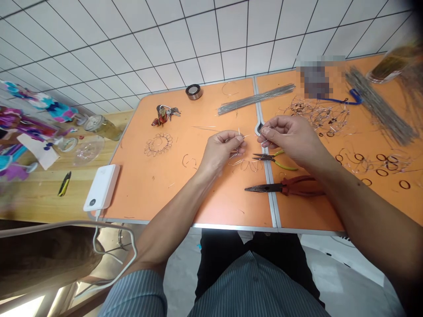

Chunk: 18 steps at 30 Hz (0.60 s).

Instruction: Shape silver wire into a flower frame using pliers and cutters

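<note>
Thin wire is pinched between the thumb and fingers of my left hand (226, 147), above the middle of the orange table. Just to its right, my right hand (286, 134) is closed with its thumb against the index finger, also on thin wire. A looped piece of wire (249, 165) hangs or lies below my left hand; I cannot tell whether it is all one piece. Small yellow-handled pliers (277, 160) lie under my right hand. Nearer to me are larger red-handled needle-nose pliers (284, 187), partly covered by my right forearm.
On the orange table (139, 193) lie a wire flower-like ring (158, 145), keys (172, 112), a tape roll (193, 91) and a bundle of straight wires (256, 99). Tangled wire (317, 114) and dark rings (382, 172) are at right. A white power bank (102, 188) sits at the left edge.
</note>
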Each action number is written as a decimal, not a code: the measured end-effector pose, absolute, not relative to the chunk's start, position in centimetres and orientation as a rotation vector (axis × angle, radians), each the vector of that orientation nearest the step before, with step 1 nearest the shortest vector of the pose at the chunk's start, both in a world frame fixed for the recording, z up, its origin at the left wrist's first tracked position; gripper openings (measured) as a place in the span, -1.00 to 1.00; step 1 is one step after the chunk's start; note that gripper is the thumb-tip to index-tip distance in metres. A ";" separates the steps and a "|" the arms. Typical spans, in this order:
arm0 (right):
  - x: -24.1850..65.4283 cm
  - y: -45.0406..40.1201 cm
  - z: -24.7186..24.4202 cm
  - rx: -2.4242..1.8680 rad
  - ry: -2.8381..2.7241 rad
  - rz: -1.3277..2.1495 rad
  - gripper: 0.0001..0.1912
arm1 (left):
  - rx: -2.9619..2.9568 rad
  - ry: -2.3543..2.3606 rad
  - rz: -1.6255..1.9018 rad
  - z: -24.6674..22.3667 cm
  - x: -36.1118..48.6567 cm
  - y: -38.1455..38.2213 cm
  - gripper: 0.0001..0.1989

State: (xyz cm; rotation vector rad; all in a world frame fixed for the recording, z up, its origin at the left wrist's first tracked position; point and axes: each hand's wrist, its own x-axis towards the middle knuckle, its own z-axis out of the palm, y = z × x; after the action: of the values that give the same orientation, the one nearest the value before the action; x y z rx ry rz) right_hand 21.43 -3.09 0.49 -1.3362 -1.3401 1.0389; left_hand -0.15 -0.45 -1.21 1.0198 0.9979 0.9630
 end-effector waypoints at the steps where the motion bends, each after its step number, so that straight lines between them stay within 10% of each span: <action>1: 21.4 -3.1 0.5 -1.333 -1.332 1.052 -0.85 | 1.017 0.992 0.963 -1.2 -0.2 -0.4 -0.80; 11: 22.8 -2.3 0.3 -1.321 -1.471 1.010 -0.57 | 1.021 0.983 0.852 -1.2 -0.2 -0.3 -0.83; 18: 22.7 -3.3 1.4 -1.262 -1.784 0.407 -0.89 | 1.066 0.952 0.675 -0.8 -0.4 -0.5 -0.79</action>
State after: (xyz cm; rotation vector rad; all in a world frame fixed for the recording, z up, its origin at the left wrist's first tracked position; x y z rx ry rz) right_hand 22.67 -3.26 1.36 -1.2617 -1.7841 0.4073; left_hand -0.40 -0.47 -0.81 1.0663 0.9522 0.6754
